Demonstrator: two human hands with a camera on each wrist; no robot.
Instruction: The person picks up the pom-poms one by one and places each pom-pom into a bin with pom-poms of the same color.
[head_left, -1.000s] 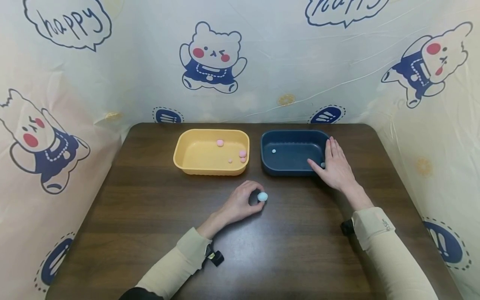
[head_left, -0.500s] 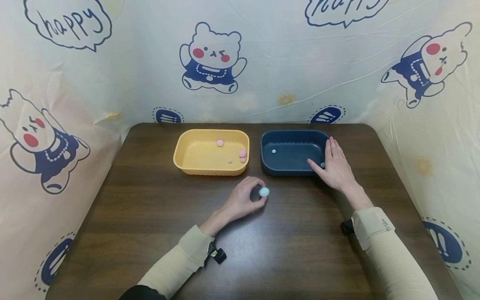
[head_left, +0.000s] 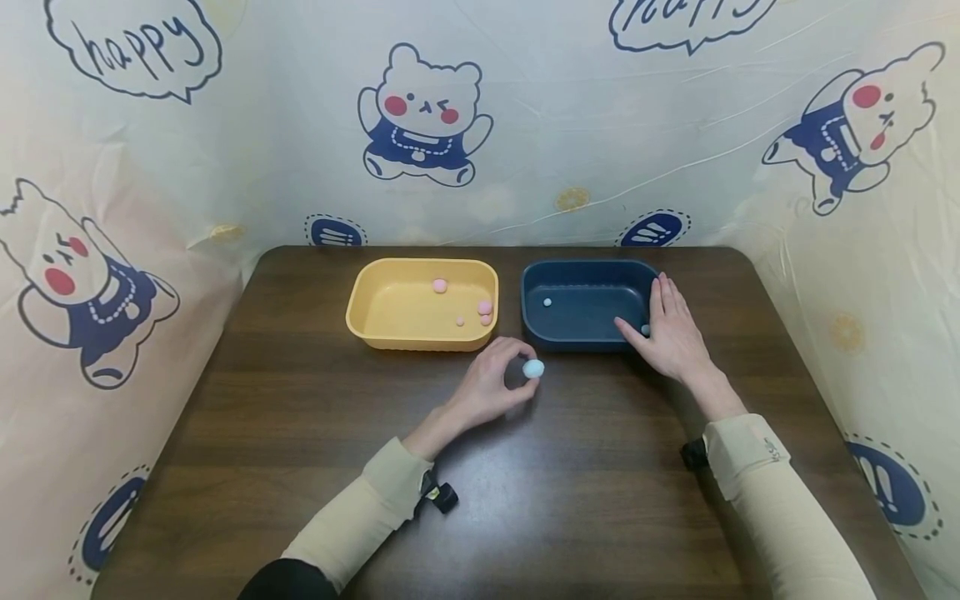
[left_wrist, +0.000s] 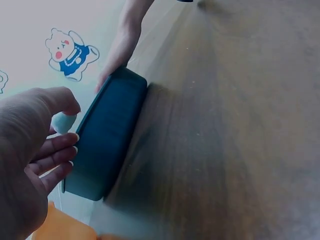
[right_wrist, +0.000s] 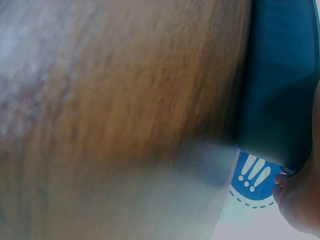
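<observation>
A small light-blue ball [head_left: 533,369] is pinched between the thumb and fingertips of my left hand [head_left: 489,385], above the table just in front of the gap between two trays. In the left wrist view the same pale ball [left_wrist: 63,122] shows near the dark blue tray's outer wall [left_wrist: 107,135]. My right hand [head_left: 677,337] rests on the right end of the dark blue tray [head_left: 585,345], fingers straight along the rim and thumb over the front edge. Inside that tray lie a tiny light-blue ball [head_left: 547,302] and another light-blue ball [head_left: 646,330] beside the right thumb.
Left of the blue tray stands a yellow tray [head_left: 360,312] holding several pink balls [head_left: 440,286] of different sizes. Both sit toward the back of a brown wooden table [head_left: 600,500]. A printed bear curtain [head_left: 525,167] hangs behind and along the sides.
My left hand has moved forward and slightly right with the light-blue ball, closer to the trays. The right hand has stayed on the blue tray.
</observation>
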